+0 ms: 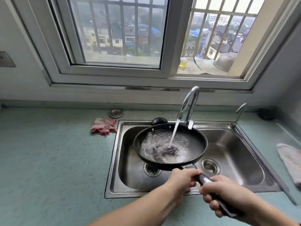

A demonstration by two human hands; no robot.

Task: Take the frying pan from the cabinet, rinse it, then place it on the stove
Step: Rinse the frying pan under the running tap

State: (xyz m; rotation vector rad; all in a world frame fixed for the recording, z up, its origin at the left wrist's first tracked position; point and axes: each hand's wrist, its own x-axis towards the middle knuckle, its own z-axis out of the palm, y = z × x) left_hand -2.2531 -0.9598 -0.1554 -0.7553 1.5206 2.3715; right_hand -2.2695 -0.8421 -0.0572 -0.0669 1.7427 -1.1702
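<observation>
A black frying pan (pixel 197 144) hangs level over the steel double sink (pixel 234 160), above the left basin. Water runs from the curved chrome tap (pixel 189 103) into the pan and swirls and foams on its bottom. My left hand (pixel 183 179) grips the pan's black handle close to the pan. My right hand (pixel 226 194) grips the same handle farther back, near its end. No stove is in view.
A pink checked cloth (pixel 104 126) lies on the green counter (pixel 48 160) left of the sink, with a round metal sink plug (pixel 116 113) behind it. A small second tap (pixel 239 113) stands at the sink's back right. Another cloth (pixel 291 162) lies at the right edge.
</observation>
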